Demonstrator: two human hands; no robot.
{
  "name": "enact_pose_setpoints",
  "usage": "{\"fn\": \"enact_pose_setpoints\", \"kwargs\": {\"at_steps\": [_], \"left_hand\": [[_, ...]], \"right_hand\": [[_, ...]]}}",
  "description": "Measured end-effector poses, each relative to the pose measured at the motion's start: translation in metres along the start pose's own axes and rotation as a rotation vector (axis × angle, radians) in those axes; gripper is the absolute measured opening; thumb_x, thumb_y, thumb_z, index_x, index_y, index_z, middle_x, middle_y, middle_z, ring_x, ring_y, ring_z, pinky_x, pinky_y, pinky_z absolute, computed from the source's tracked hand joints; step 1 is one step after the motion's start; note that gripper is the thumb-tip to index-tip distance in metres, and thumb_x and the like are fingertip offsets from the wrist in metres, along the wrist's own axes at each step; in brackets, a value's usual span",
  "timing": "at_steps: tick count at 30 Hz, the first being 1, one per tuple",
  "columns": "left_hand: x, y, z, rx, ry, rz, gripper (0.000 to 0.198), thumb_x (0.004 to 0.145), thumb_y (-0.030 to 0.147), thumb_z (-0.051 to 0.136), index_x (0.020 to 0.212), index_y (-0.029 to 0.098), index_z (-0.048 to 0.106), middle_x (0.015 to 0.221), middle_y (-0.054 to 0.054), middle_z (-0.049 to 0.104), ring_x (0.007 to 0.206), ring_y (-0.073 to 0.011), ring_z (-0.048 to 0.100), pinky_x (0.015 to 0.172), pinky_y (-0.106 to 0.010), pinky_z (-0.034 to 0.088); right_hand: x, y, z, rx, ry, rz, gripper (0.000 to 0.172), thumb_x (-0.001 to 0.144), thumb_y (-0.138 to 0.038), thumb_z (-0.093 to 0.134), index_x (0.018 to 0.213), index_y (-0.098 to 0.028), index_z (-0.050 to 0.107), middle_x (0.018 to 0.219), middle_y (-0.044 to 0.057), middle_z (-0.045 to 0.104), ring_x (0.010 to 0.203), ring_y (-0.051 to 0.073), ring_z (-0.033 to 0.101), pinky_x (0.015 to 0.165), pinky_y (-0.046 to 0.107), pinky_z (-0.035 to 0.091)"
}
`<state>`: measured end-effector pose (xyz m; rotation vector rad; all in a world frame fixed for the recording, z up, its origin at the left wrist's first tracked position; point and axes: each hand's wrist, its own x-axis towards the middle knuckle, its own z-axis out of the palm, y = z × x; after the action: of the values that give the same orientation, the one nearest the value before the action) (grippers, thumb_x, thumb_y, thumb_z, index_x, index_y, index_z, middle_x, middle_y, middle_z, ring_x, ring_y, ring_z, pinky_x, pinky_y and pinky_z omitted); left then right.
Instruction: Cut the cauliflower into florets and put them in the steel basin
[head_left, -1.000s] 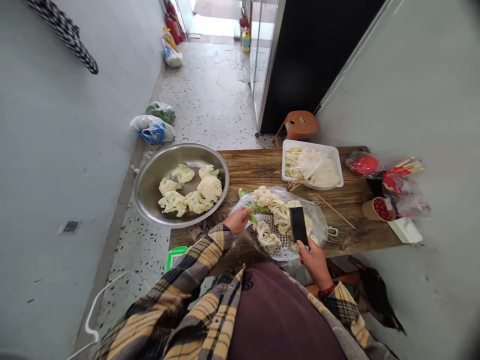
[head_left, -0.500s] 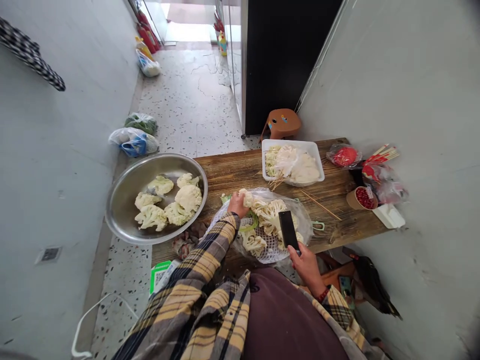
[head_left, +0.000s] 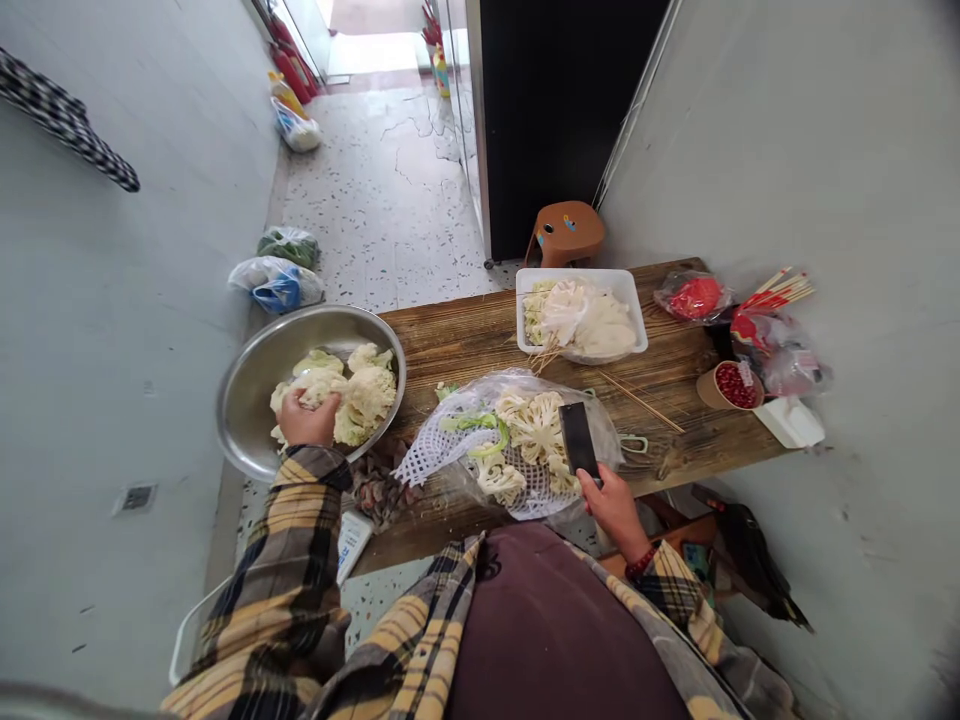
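Observation:
My left hand [head_left: 309,418] is inside the large steel basin [head_left: 247,385], its fingers curled around a cauliflower piece [head_left: 320,384]. More cauliflower chunks [head_left: 373,390] lie in the basin beside it. In my right hand [head_left: 613,508] is a knife with a broad dark blade [head_left: 577,438], held over the cut cauliflower [head_left: 537,428]. That cauliflower rests on a clear plastic bag and white foam netting [head_left: 442,447] on the wooden table. A green leafy stalk [head_left: 491,432] lies among the florets.
Behind the bag stands a white tray [head_left: 639,318] of skewered cauliflower partly covered by plastic. Loose wooden skewers [head_left: 641,402] lie near it. At the table's right end are a paper cup of red bits [head_left: 735,387] and bagged red items [head_left: 695,297]. A brown stool [head_left: 568,232] stands beyond the table.
My left hand has moved left from the bag into the basin with a cauliflower piece. My right hand and the knife have stayed over the bag. The view has shifted slightly.

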<state>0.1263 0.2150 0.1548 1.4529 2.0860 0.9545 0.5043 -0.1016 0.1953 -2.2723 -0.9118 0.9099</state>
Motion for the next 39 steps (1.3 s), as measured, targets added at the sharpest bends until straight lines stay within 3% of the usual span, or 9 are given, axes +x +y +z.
{"fn": "enact_pose_setpoints", "kwargs": {"at_steps": [3,5,7,13,18,23,31,33,39], "left_hand": [[-0.002,0.004,0.001,0.215,0.047,0.078,0.068,0.056,0.028,0.075,0.117,0.008,0.052,0.122,-0.018,0.051,0.121,-0.0364,0.044,0.105,-0.053,0.034],[-0.019,0.021,0.017,0.226,0.015,0.263,0.066,0.062,0.031,0.072,0.120,0.010,0.051,0.127,-0.019,0.048,0.126,-0.0376,0.038,0.108,-0.054,0.030],[-0.047,0.046,0.046,0.169,-0.132,0.447,0.055,0.069,0.030,0.065,0.120,0.011,0.052,0.122,-0.017,0.052,0.123,-0.0348,0.042,0.108,-0.052,0.031],[-0.150,0.114,0.148,0.140,-0.903,0.801,0.045,0.075,0.020,0.059,0.119,0.019,0.059,0.116,-0.011,0.057,0.107,-0.0255,0.053,0.098,-0.040,0.043],[-0.182,0.129,0.180,0.328,-0.912,0.852,0.035,0.074,0.014,0.058,0.106,0.021,0.068,0.112,-0.011,0.059,0.105,-0.0269,0.052,0.096,-0.043,0.041],[-0.163,0.111,0.168,0.211,-0.883,0.783,0.024,0.078,0.018,0.058,0.098,0.021,0.071,0.107,-0.009,0.063,0.097,-0.0243,0.055,0.092,-0.042,0.044],[-0.164,0.102,0.092,-0.021,-0.689,0.724,0.016,0.081,0.028,0.061,0.094,0.025,0.070,0.121,-0.006,0.063,0.116,-0.0267,0.051,0.104,-0.046,0.036],[-0.164,0.104,0.077,-0.199,-0.642,0.567,0.017,0.080,0.033,0.063,0.092,0.022,0.069,0.118,-0.007,0.064,0.112,-0.0261,0.055,0.101,-0.045,0.040],[-0.148,0.086,0.049,-0.835,-0.626,-0.213,0.032,0.072,0.046,0.067,0.083,0.017,0.060,0.077,-0.002,0.066,0.068,-0.0148,0.062,0.067,-0.030,0.053]], "right_hand": [[0.002,0.005,-0.007,-0.003,0.010,0.017,0.035,0.084,-0.053,0.042,0.076,-0.021,0.054,0.048,-0.003,0.055,0.046,0.016,0.058,0.049,0.024,0.040],[0.001,0.010,-0.011,-0.001,0.015,0.028,0.035,0.084,-0.054,0.042,0.076,-0.021,0.054,0.048,-0.003,0.055,0.046,0.016,0.058,0.050,0.024,0.040],[0.001,0.014,-0.013,0.005,0.022,0.038,0.036,0.084,-0.054,0.043,0.077,-0.021,0.054,0.049,-0.003,0.055,0.047,0.016,0.058,0.050,0.024,0.040],[-0.008,0.023,-0.011,0.047,0.038,0.057,0.039,0.083,-0.058,0.043,0.077,-0.021,0.055,0.048,-0.003,0.055,0.045,0.016,0.057,0.049,0.024,0.039],[-0.020,0.029,-0.013,0.078,0.042,0.070,0.040,0.084,-0.057,0.043,0.079,-0.019,0.057,0.051,-0.003,0.055,0.045,0.015,0.056,0.048,0.024,0.039],[-0.026,0.039,-0.018,0.075,0.069,0.114,0.039,0.084,-0.057,0.043,0.075,-0.020,0.054,0.050,-0.003,0.054,0.045,0.015,0.057,0.048,0.024,0.039],[-0.014,0.037,-0.013,0.069,0.003,0.064,0.042,0.082,-0.060,0.043,0.079,-0.020,0.056,0.052,-0.002,0.056,0.044,0.016,0.056,0.048,0.025,0.039],[-0.010,0.031,-0.011,0.057,-0.015,0.036,0.042,0.082,-0.060,0.043,0.081,-0.020,0.057,0.051,-0.002,0.056,0.045,0.016,0.056,0.049,0.025,0.040],[-0.008,0.019,-0.005,0.026,-0.049,-0.023,0.043,0.081,-0.061,0.044,0.076,-0.020,0.056,0.046,-0.002,0.054,0.045,0.018,0.056,0.049,0.027,0.040]]}}
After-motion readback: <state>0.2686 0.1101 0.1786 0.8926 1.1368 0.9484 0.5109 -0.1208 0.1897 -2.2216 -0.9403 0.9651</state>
